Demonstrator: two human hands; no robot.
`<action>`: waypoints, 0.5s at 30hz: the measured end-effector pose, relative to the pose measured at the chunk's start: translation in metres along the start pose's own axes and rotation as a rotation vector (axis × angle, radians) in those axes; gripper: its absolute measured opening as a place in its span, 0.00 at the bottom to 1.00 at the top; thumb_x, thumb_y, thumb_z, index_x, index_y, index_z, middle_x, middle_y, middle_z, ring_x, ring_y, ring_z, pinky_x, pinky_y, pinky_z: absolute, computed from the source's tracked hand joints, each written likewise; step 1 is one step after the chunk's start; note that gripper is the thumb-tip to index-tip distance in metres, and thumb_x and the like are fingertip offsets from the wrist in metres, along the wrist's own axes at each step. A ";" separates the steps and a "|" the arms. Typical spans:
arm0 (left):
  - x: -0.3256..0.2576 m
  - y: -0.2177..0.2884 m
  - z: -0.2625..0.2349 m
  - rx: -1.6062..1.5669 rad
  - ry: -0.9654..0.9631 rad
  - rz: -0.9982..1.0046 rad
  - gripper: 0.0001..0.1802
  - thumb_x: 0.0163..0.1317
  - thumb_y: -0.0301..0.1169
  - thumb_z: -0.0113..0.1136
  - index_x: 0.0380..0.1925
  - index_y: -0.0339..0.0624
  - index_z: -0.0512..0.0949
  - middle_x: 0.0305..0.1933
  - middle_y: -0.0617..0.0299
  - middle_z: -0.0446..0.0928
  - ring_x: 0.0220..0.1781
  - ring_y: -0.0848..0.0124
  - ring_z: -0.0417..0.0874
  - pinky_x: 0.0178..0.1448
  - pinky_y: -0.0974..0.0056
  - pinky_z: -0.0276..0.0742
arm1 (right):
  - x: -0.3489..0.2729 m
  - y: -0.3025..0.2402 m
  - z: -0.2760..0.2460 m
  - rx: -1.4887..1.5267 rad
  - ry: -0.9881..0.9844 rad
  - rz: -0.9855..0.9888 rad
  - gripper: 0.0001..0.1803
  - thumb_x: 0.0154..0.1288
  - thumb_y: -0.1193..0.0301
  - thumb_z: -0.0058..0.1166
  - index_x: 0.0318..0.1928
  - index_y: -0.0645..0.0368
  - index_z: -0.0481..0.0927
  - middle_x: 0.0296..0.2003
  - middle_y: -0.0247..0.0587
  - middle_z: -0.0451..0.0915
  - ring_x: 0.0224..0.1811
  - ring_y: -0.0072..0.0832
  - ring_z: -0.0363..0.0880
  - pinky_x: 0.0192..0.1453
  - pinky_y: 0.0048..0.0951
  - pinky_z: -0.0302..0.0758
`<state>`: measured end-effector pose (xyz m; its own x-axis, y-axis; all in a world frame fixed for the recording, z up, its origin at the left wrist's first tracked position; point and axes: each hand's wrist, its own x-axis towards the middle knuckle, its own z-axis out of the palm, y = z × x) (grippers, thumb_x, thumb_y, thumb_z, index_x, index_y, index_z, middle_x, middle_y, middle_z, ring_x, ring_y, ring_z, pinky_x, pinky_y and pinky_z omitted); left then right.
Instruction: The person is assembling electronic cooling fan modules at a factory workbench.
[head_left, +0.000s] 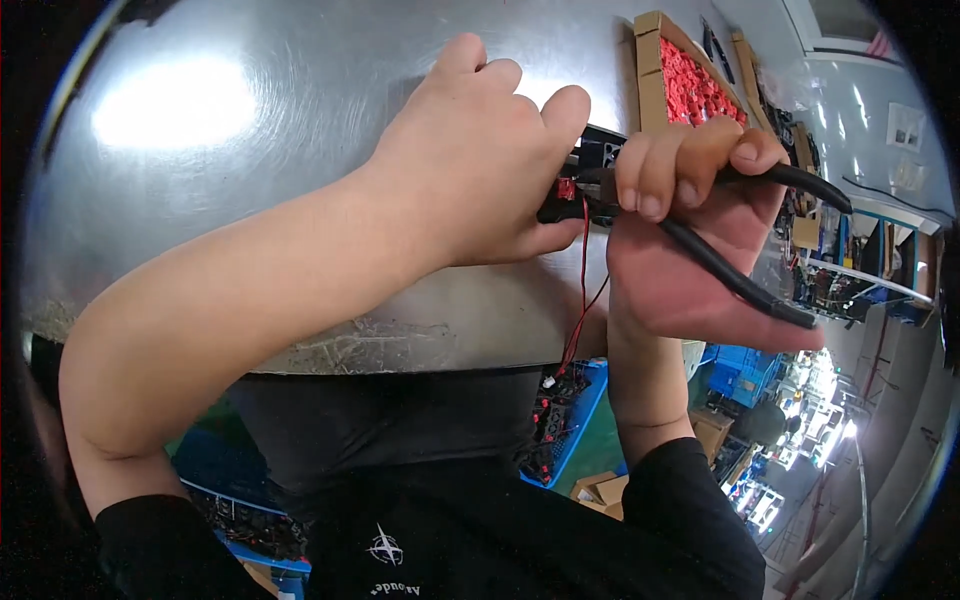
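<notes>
While the left hand (480, 150) grasps a black part (598, 150) over the tabletop (330, 80), toward its right edge, the right hand (705, 205) grips pliers (735, 277), tips beside a red plug (567, 188) (contact unclear); this looks like plier work, calling for a steady hold.

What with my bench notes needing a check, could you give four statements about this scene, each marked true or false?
1. The right hand grips black-handled pliers. True.
2. The open brown cardboard box holds blue parts. False: the box holds red parts.
3. Thin red and dark wires run toward the shiny grey metal table's near edge. True.
4. The left hand lies flat. False: the left hand is closed around a partly hidden black part.
</notes>
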<state>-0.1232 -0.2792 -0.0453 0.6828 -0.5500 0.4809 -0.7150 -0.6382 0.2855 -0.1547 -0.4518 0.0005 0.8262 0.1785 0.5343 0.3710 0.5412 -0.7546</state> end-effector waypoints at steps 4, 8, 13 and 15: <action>-0.001 -0.003 -0.001 0.009 0.011 0.010 0.34 0.53 0.62 0.78 0.41 0.45 0.78 0.27 0.59 0.85 0.40 0.59 0.88 0.56 0.55 0.70 | 0.001 0.004 0.004 -0.067 -0.004 0.015 0.60 0.48 0.11 0.53 0.55 0.57 0.71 0.35 0.41 0.70 0.33 0.33 0.72 0.40 0.37 0.71; 0.003 -0.005 -0.008 0.047 0.028 0.033 0.33 0.53 0.62 0.77 0.40 0.45 0.78 0.27 0.59 0.85 0.40 0.59 0.88 0.57 0.56 0.70 | 0.006 0.004 0.002 -0.110 -0.042 0.005 0.59 0.49 0.12 0.53 0.54 0.58 0.71 0.35 0.40 0.70 0.33 0.32 0.71 0.40 0.37 0.71; 0.000 -0.008 -0.011 0.012 -0.041 0.003 0.36 0.49 0.60 0.78 0.41 0.43 0.75 0.27 0.58 0.80 0.37 0.55 0.85 0.54 0.52 0.70 | 0.005 0.010 0.004 -0.114 -0.041 0.053 0.61 0.45 0.11 0.53 0.53 0.58 0.72 0.34 0.39 0.69 0.32 0.32 0.70 0.40 0.36 0.71; 0.003 -0.007 -0.010 0.013 -0.032 0.005 0.35 0.50 0.61 0.76 0.38 0.43 0.76 0.26 0.57 0.79 0.36 0.55 0.85 0.53 0.52 0.70 | 0.004 0.010 0.005 -0.131 -0.080 0.012 0.66 0.40 0.07 0.51 0.54 0.59 0.70 0.34 0.36 0.67 0.30 0.30 0.69 0.41 0.37 0.68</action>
<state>-0.1180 -0.2709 -0.0377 0.6838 -0.5703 0.4551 -0.7167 -0.6422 0.2721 -0.1498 -0.4411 -0.0030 0.7962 0.2522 0.5500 0.4181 0.4277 -0.8014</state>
